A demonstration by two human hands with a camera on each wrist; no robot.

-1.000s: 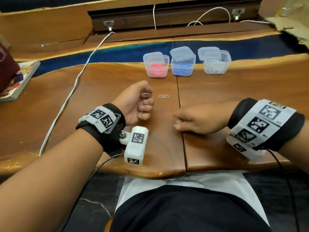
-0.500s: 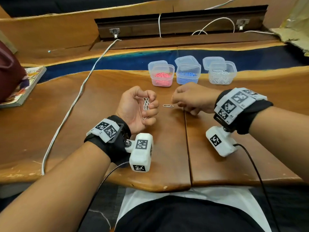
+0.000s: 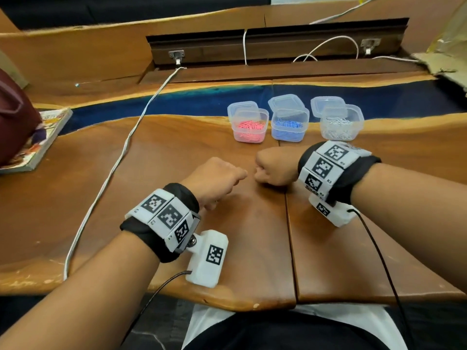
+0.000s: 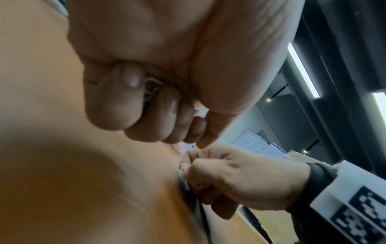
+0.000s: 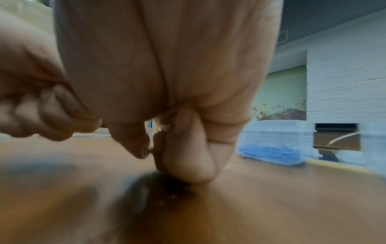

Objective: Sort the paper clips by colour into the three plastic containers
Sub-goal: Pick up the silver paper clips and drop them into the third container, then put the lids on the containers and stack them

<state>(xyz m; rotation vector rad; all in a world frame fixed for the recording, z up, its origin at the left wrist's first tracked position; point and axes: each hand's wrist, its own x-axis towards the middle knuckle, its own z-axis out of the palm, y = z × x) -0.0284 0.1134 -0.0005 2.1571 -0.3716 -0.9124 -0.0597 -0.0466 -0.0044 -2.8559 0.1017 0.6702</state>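
Three lidless plastic containers stand in a row at the back of the wooden table: one with pink clips (image 3: 252,111), one with blue clips (image 3: 290,110) and one with silver clips (image 3: 341,107). In front of them my left hand (image 3: 217,178) is turned knuckles up. Its curled fingers (image 4: 117,102) grip a few silver paper clips (image 4: 152,89). My right hand (image 3: 271,170) is a fist just to its right, with thumb and finger pinched together low over the table (image 5: 150,148). A pale glint of a silver clip (image 5: 165,128) shows between them. No loose clip shows on the table.
A white cable (image 3: 121,157) runs diagonally across the table's left half. A magazine (image 3: 38,142) and a maroon bag (image 3: 12,117) lie at the far left. The blue container (image 5: 271,148) stands close beyond my right hand. The table's front edge (image 3: 227,301) is near my body.
My left hand has rolled from palm up to knuckles up, closing over its clips. My right hand came in to the loose silver clip between the hands, which is now hidden.
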